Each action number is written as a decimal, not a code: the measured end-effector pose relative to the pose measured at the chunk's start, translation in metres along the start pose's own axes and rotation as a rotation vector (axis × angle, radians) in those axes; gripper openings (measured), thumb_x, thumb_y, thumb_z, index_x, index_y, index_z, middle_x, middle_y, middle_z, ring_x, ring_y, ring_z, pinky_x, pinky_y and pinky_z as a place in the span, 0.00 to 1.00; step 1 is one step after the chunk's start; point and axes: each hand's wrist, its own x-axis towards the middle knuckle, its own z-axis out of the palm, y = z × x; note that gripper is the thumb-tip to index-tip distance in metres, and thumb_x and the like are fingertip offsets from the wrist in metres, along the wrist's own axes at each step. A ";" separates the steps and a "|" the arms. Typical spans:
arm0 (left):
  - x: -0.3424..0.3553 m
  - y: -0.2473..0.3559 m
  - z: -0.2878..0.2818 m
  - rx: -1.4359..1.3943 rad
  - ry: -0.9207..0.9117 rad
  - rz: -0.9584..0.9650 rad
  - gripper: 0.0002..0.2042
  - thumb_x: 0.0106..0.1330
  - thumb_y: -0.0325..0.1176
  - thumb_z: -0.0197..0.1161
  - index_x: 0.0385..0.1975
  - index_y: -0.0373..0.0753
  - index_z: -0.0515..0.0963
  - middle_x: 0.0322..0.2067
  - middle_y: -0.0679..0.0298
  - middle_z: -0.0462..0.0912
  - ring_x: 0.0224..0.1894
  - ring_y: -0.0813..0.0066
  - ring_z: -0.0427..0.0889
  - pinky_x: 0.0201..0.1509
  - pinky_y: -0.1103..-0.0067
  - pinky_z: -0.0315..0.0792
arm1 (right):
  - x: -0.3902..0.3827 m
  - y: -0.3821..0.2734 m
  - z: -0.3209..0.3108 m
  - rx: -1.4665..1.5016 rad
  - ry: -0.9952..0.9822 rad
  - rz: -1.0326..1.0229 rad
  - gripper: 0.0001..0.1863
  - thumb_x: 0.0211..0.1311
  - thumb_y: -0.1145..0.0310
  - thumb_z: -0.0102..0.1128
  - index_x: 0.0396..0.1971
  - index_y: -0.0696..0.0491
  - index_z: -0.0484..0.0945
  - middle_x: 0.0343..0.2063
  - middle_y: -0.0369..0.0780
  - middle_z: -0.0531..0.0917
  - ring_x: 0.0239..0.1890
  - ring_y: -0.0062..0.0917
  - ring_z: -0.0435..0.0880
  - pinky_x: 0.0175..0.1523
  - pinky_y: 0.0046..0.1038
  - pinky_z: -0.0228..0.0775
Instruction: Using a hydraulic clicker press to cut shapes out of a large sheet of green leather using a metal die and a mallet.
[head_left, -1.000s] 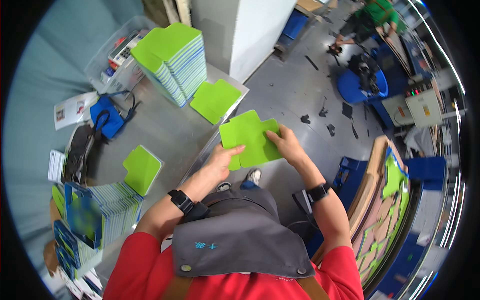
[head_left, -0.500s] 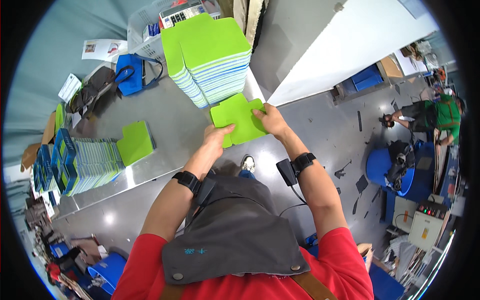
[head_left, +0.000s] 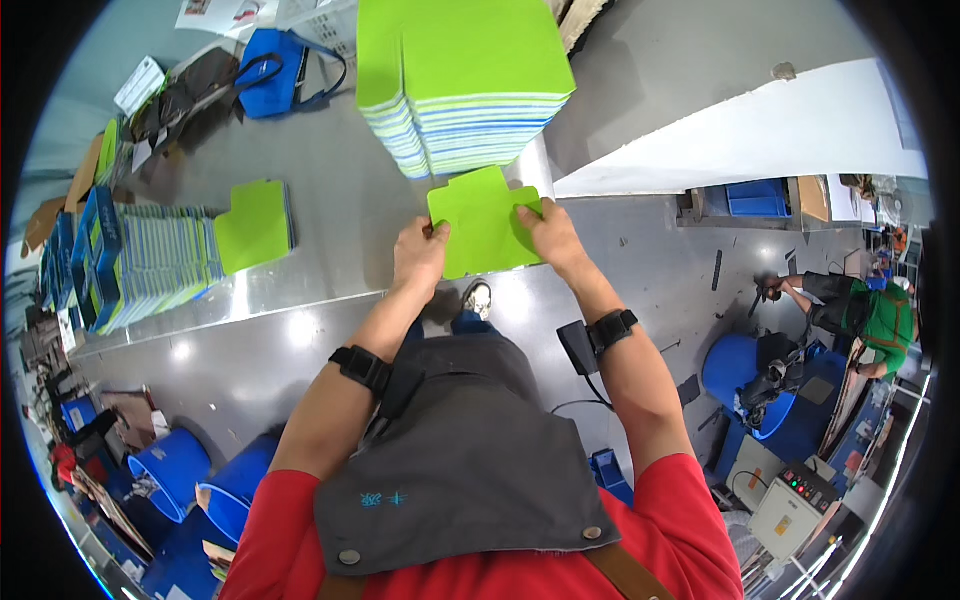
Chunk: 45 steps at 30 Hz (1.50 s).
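Observation:
A bright green tabbed sheet or thin stack of sheets (head_left: 485, 225) is held level at the table's front edge. My left hand (head_left: 420, 257) grips its left edge, thumb on top. My right hand (head_left: 556, 236) is closed on the right edge, its thumb pressed on the green face. The fingers beneath are hidden. Just beyond stands a tall stack of the same cut pieces (head_left: 480, 60), green on top with white and blue layers along its side.
At the left of the metal table (head_left: 325, 205) a leaning row of cut pieces (head_left: 165, 255) rests beside dark blue boxes (head_left: 98, 255). A blue bag (head_left: 272, 72) lies farther back. A white wall (head_left: 720, 140) borders the right. A person in green (head_left: 885, 325) works at far right.
The view has shifted, so the tall stack appears larger and higher. The green piece has turned straighter, and my left thumb has slid from its face toward its left edge.

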 end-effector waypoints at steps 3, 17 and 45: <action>0.004 -0.002 -0.005 0.249 0.032 0.166 0.16 0.65 0.31 0.67 0.50 0.31 0.78 0.40 0.50 0.87 0.43 0.59 0.87 0.48 0.68 0.78 | 0.003 0.009 -0.001 0.024 0.000 -0.008 0.27 0.71 0.54 0.57 0.47 0.69 0.76 0.45 0.64 0.82 0.53 0.56 0.81 0.57 0.45 0.72; 0.008 -0.003 -0.004 -0.020 0.035 0.182 0.16 0.65 0.23 0.65 0.54 0.36 0.82 0.38 0.53 0.88 0.38 0.67 0.86 0.45 0.73 0.77 | 0.005 -0.010 0.002 -0.304 0.012 -0.026 0.27 0.76 0.54 0.47 0.50 0.68 0.69 0.43 0.64 0.83 0.50 0.57 0.82 0.58 0.48 0.74; 0.018 -0.003 -0.007 0.356 0.155 0.293 0.17 0.63 0.29 0.69 0.52 0.34 0.82 0.36 0.49 0.87 0.38 0.53 0.86 0.46 0.65 0.77 | -0.012 0.007 -0.003 -0.368 0.093 -0.212 0.18 0.73 0.59 0.53 0.41 0.62 0.77 0.35 0.59 0.85 0.41 0.56 0.85 0.48 0.51 0.76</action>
